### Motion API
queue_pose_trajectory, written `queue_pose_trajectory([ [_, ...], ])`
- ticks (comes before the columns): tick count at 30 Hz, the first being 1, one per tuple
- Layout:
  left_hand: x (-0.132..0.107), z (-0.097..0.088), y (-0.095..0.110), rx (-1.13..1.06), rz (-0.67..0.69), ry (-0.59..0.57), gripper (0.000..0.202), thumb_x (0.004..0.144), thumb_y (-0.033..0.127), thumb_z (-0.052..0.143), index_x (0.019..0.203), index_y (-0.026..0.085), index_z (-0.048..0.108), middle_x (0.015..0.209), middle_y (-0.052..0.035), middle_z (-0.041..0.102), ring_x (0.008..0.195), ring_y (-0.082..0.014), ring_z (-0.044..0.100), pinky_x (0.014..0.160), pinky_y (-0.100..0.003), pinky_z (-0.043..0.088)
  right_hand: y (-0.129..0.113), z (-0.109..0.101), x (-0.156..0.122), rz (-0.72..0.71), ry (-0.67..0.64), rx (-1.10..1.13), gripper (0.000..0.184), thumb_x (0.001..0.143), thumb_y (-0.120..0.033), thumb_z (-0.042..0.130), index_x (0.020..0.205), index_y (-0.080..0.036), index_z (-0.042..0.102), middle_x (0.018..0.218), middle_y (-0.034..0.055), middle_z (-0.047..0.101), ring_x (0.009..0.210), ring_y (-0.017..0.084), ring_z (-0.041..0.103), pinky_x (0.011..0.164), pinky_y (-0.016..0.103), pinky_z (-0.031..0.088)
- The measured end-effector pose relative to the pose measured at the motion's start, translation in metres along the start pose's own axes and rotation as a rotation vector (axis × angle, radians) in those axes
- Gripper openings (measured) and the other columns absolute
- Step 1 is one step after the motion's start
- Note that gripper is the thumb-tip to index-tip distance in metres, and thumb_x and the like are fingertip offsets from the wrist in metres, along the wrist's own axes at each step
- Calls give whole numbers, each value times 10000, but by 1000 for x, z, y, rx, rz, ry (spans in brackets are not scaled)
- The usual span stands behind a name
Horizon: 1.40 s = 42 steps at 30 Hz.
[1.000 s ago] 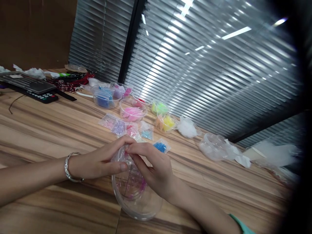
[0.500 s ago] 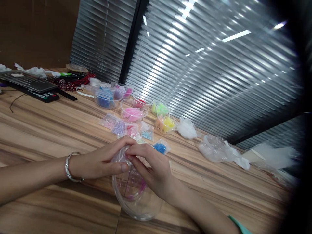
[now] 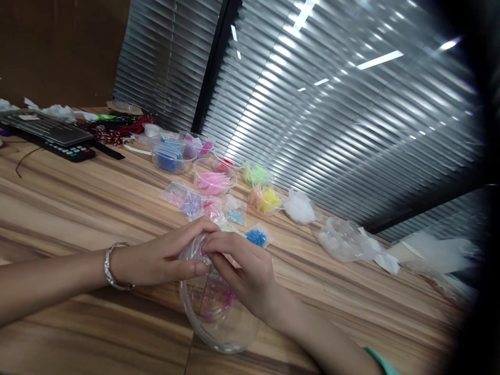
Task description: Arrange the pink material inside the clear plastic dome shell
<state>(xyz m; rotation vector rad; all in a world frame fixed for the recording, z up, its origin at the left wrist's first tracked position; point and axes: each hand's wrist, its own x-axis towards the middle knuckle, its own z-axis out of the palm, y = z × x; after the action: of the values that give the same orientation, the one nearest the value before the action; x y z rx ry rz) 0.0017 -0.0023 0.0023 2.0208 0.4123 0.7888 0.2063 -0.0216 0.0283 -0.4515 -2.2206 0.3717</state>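
A: What does the left hand [image 3: 166, 258] do on your screen?

B: From my distance I see it at the far edge of the clear bowl [image 3: 222, 348]; thumb and fingers are spread apart, with clear plastic between them; perhaps they steady this edge, but how firmly they press, I cannot tell.

A: And the right hand [image 3: 246, 276]?

B: Its thumb and forefinger are close together at the same edge, like for a fine pinch; the tips are partly covered, so if they have hold of something, I cannot tell.

A: Where is the bowl exactly?

B: On the table [image 3: 97, 213], below both hands; pink bits [image 3: 228, 297] show in it or through it; I suppose it is so near to keep the arms comfortable.

A: Why are the small bags [image 3: 191, 203] there?

B: They lie just beyond the hands, with a blue bag [image 3: 256, 237] at the right; I think this keeps colours separate and reachable; pink pieces [image 3: 214, 183] sit farther back, maybe for the same reason.
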Motion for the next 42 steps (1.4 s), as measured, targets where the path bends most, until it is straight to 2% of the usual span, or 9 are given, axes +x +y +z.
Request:
queue_pose_trajectory([
  [22,-2,0,-1,15,-30,6,492,921,496,484,1309,216,366,1174,-83,496,1097,-242,482,935,-353,444,1,2,-2,0,-12,-13,217,924,-71,487,1083,-188,575,1012,46,645,977,125,627,857,252,540],
  [32,-3,1,0,7,-42,9,494,918,505,489,1318,247,356,1196,-68,480,1123,-244,469,952,-353,427,1,1,0,-17,-43,-8,211,924,-55,483,1083,-163,569,1036,62,638,1015,128,612,887,258,531],
  [42,-1,1,-1,-21,-19,14,504,923,499,487,1335,248,340,1248,-70,468,1180,-241,445,990,-343,411,-1,3,5,-74,2,-76,196,904,-21,495,1025,-140,593,965,61,658,967,140,606,868,280,512],
])
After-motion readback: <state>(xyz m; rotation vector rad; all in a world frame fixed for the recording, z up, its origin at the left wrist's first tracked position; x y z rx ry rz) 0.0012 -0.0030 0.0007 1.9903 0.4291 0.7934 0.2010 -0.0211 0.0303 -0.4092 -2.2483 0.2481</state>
